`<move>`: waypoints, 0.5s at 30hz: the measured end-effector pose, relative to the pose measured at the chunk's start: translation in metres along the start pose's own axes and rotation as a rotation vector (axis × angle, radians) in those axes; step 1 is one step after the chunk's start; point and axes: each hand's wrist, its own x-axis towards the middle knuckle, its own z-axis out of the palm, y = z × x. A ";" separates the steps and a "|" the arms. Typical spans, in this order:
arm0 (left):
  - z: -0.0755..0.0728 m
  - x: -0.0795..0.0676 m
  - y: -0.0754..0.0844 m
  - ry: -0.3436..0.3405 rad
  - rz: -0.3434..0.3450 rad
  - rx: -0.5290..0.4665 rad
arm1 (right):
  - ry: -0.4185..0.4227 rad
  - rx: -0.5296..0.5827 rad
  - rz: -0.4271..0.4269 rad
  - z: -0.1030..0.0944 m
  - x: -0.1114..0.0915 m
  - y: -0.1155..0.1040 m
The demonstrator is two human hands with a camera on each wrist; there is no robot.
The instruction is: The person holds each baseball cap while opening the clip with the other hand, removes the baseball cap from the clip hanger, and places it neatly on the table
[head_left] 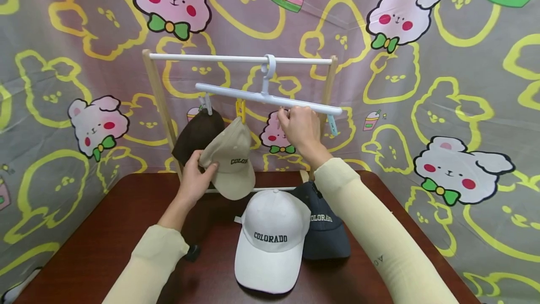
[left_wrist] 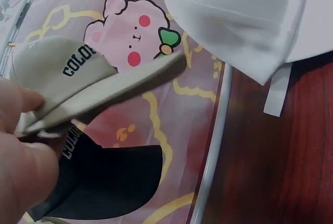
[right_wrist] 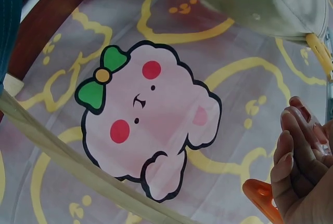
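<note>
My left hand (head_left: 196, 177) pinches the edge of a beige COLORADO cap (head_left: 231, 151), its thumb on the near side. A yellow clip (head_left: 241, 109) on the white hanger (head_left: 236, 93) grips the cap's top. Left of it, a dark brown cap (head_left: 198, 135) hangs from a grey clip (head_left: 206, 103). Under the hanger's right half, my right hand (head_left: 303, 128) holds a pinkish clear clip (right_wrist: 308, 125) in its fingers, beside an orange clip (right_wrist: 260, 195). A light blue clip (head_left: 332, 125) dangles at the hanger's right end. The hanger tilts down to the right.
The hanger hooks over the white rail (head_left: 202, 58) of a wooden-sided rack. On the brown table (head_left: 135, 210) lie a white COLORADO cap (head_left: 274, 217) and, partly behind it, a navy one (head_left: 325, 236). A small black object (head_left: 192, 253) lies near my left sleeve. Patterned cloth hangs behind.
</note>
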 end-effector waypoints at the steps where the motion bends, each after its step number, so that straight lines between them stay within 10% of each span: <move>1: -0.001 -0.001 0.000 -0.002 0.021 -0.030 | -0.002 0.004 0.003 0.000 0.000 0.000; 15: -0.010 -0.012 0.006 -0.109 0.044 -0.108 | -0.018 0.022 0.026 0.000 0.001 0.003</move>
